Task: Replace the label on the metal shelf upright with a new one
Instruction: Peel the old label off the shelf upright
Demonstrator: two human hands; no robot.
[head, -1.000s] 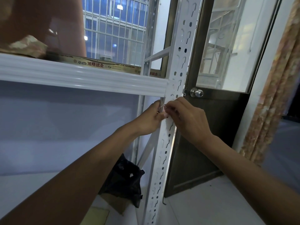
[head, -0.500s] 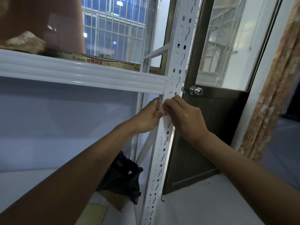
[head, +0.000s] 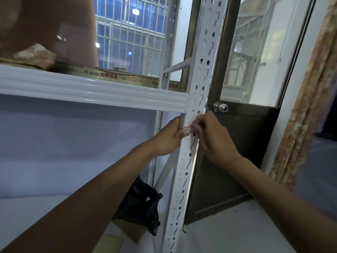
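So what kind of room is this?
Probably a storeroom or back room: a white metal shelf upright full of slots, a door with a round knob, and a barred window.

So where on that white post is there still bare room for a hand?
Bare: the post below both hands, down to the floor. Crowded: just under the shelf beam, where the left hand and right hand pinch together.

Dim indoor scene with a cool blue-grey cast. Brightest areas are the barred window (head: 127,33) with small lamp points outside, and the pale glass of the door (head: 255,52). Soft sheen along the shelf beam (head: 91,90). Forearms lie in shadow. Wide-angle bending at edges; curtain (head: 313,88) slightly soft.
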